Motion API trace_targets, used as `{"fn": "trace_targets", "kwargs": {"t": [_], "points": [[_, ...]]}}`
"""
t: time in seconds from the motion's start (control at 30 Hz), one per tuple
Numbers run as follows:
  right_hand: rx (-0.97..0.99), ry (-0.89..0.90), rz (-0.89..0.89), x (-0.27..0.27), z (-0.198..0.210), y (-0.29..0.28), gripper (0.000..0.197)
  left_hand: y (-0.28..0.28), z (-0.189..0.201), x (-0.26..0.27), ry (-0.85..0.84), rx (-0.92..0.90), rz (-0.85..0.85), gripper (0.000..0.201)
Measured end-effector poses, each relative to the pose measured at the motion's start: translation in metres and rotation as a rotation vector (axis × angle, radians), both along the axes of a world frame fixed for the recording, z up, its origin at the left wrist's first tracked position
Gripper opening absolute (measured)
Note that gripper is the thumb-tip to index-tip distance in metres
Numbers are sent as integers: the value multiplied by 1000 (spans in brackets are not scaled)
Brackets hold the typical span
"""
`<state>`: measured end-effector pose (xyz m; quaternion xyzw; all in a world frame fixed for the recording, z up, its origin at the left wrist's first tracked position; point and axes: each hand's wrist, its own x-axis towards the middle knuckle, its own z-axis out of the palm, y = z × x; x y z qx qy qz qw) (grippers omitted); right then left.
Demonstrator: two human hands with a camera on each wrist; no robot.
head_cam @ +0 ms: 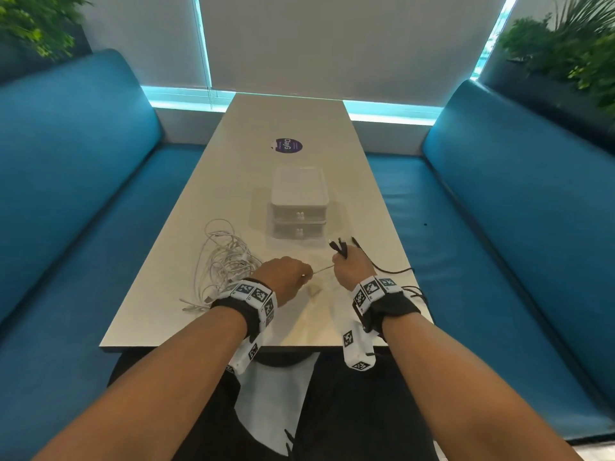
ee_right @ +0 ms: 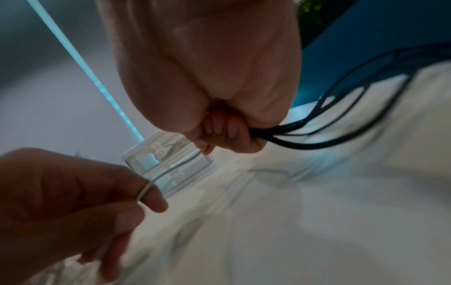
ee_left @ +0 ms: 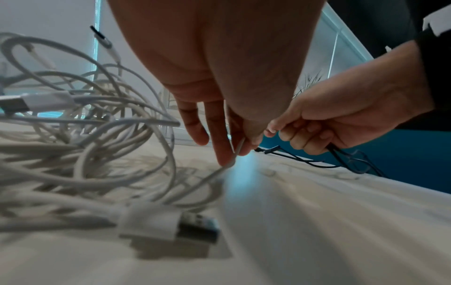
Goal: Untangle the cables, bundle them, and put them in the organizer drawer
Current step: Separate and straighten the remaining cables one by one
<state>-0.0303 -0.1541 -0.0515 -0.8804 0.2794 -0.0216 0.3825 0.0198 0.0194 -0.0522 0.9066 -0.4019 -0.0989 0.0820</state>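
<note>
A white cable (head_cam: 322, 269) runs taut between the hands: left hand (head_cam: 285, 277) pinching it, right hand (head_cam: 352, 269) gripping black cables (head_cam: 392, 269). The white tangle (head_cam: 223, 263) lies left of the left hand; organizer drawer (head_cam: 299, 207) sits closed beyond both.

You see white cables (head_cam: 223, 261) beside black cables (head_cam: 386, 266) on a pale cream table (head_cam: 293, 121), a clear organizer (head_cam: 299, 201), a purple sticker (head_cam: 287, 146), blue benches (head_cam: 66, 181), and black-and-white checked wristbands (head_cam: 254, 294).
</note>
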Motion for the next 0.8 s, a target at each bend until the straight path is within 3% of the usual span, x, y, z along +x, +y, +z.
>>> {"fn": "trace_targets", "kwargs": {"t": [0.13, 0.23, 0.3, 0.4, 0.57, 0.63, 0.73, 0.8], "points": [[-43, 53, -34, -7, 9, -13, 33, 10, -1, 6, -64, 171, 3, 21], [178, -78, 60, -5, 3, -8, 20, 6, 3, 1, -79, 226, -13, 22], [287, -175, 119, -3, 2, -1, 24, -4, 3, -5, -68, 257, -27, 22], [242, -222, 232, -6, 15, 11, 32, -16, 0, -11, -37, 259, -41, 22], [322, -192, 269, -8, 20, 15, 21, -21, -6, -14, -6, 238, -54, 23], [196, -118, 334, -12, 19, 13, 21, -21, -6, -12, 7, 200, -43, 20], [-280, 46, 528, -20, 10, 6, 28, -17, 1, -5, -12, 171, -45, 22], [-528, 119, 561, -25, 2, -2, 31, -9, 6, 3, -49, 193, -59, 22]]}}
